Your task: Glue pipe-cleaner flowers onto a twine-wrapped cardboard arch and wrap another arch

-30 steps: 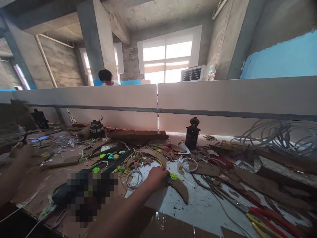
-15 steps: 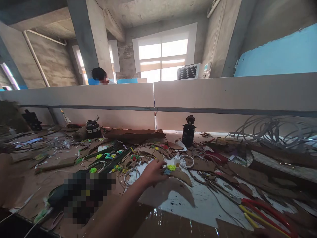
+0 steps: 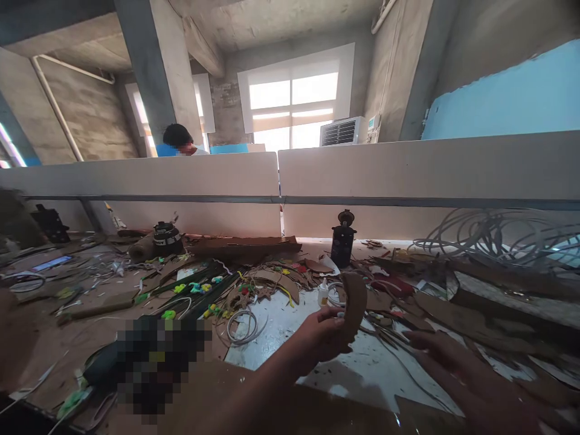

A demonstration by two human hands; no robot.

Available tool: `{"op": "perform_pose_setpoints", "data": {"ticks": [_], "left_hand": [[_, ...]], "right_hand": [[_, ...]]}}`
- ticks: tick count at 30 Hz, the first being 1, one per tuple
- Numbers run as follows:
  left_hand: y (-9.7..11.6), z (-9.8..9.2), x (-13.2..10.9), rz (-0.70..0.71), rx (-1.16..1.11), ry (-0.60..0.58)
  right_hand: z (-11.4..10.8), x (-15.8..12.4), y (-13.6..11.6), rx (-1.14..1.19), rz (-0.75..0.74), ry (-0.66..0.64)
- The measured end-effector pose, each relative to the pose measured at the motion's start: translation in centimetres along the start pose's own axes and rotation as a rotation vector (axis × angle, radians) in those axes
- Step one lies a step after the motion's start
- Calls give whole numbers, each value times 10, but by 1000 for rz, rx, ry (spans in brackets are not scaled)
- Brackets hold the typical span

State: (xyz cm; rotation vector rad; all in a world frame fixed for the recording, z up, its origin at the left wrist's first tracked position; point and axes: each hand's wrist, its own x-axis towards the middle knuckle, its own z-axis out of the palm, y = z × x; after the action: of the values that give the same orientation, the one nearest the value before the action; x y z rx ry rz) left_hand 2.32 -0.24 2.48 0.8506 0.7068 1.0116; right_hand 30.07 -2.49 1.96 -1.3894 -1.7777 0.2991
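Note:
My left hand (image 3: 321, 335) is closed round a curved brown cardboard strip (image 3: 356, 305), raised upright above the white sheet (image 3: 272, 329). A small pale-blue bit shows at its fingertips. My right hand (image 3: 446, 368) is at the lower right with fingers stretched toward the cardboard; they look apart, and I make out nothing in them. A small white bottle (image 3: 323, 293) stands just behind my left hand. A coil of clear tubing (image 3: 242, 327) lies to that hand's left. The red and yellow handles seen earlier at the lower right are out of sight.
Cardboard scraps and fuzzy yellow, green and blue pieces (image 3: 206, 287) litter the table. A black device (image 3: 343, 241) stands before the white partition (image 3: 421, 169). Loose tubing (image 3: 493, 238) and a patterned bag (image 3: 493, 302) lie right. Behind the partition is another person (image 3: 181, 140).
My left hand has moved right and lifted the curved cardboard upright. My right hand has come in from the lower right corner, where the red and yellow handles were. The view has shifted slightly.

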Motion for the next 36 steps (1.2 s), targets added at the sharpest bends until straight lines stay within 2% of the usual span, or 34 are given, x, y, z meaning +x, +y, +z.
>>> {"op": "perform_pose_setpoints", "data": {"ticks": [4,6,11,15,22,29,32,36], "left_hand": [[-12,10,4,-27,-37,11],[-17,11,5,-16,-52,39],[-31,1,8,74,-101,27],[-38,-5,7,53,-81,-1],[-22,-10,4,-8,177,-108],[2,-33,12,48,170,55],[8,-32,12,21,254,123],[10,-23,10,-34,378,100]], "right_hand": [[33,27,-36,360,154,-259],[46,35,-44,490,213,-300],[69,37,-40,604,319,-195],[79,30,-35,676,361,-164],[69,34,-22,778,419,-169],[54,42,-12,684,342,-240],[52,41,-18,652,316,-332],[52,41,-31,565,277,-379]]}}
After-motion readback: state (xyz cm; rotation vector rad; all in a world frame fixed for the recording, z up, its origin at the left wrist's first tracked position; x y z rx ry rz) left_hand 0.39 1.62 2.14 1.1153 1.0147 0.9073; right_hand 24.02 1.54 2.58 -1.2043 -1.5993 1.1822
